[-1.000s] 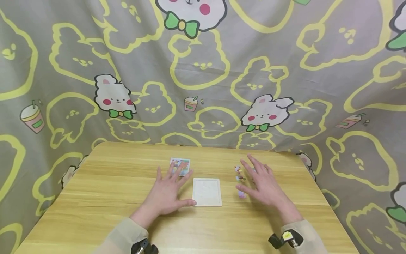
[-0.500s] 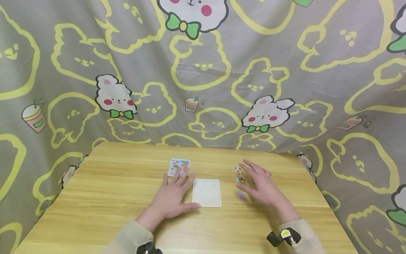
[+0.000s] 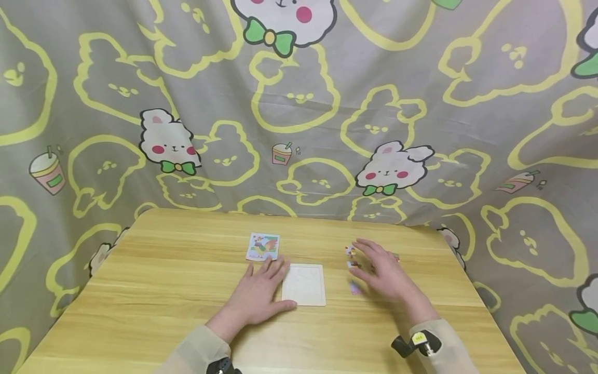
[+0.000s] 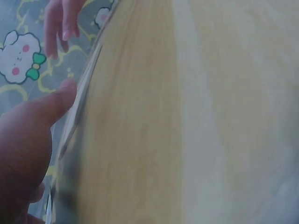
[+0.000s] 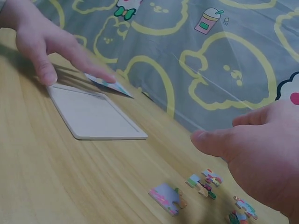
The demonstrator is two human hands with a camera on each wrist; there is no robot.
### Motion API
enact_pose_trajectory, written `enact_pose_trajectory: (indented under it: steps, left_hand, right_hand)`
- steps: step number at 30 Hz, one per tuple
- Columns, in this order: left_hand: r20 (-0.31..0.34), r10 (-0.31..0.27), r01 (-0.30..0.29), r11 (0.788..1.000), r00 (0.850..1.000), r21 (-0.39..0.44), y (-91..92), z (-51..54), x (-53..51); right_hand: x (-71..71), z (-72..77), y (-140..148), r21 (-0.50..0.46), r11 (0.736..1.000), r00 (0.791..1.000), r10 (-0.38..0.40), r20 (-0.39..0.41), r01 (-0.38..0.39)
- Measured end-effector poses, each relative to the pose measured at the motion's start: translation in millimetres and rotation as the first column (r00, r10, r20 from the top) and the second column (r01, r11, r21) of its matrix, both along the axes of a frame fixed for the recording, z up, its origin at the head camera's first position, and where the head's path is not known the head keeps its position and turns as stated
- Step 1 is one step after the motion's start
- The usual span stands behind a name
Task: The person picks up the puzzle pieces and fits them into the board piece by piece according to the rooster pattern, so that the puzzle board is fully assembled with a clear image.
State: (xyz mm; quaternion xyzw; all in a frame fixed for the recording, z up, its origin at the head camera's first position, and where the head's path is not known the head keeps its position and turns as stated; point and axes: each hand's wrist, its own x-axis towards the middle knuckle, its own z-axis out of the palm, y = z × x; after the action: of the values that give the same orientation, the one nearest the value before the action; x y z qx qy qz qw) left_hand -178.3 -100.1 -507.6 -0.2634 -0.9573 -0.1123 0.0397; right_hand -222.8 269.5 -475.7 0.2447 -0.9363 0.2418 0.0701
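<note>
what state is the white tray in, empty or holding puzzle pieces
Empty: the white tray shows a bare floor in the head and right wrist views; visible puzzle pieces lie outside it on the table.

Pale beige sleeves (image 3: 198,345), chunky black camera mount (image 3: 432,343) on each cuff, right one's rocking a yellow sticker (image 3: 419,337) plus a silvery metal bit (image 3: 428,350).

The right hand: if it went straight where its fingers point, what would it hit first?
The right hand would probably meet the loose puzzle pieces just past its fingers, though it looks raised and might pass over them.
</note>
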Motion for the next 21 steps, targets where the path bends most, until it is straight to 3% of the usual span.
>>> enact_pose_trajectory:
  steps: [8, 21]
  left_hand:
    - [0.032, -0.012, 0.012, 1.000, 0.999, -0.002, 3.2, -4.4, -1.3]
    - [0.072, -0.011, 0.012, 1.000, 0.997, -0.008, 7.2, 1.3, 3.9]
  right_hand:
    - [-6.4, -3.1, 2, -0.036, 0.999, 0.998, -0.025, 0.056, 0.027]
    - [-17.3, -11.1, 1, -0.053, 0.998, 0.998, -0.012, 0.062, 0.016]
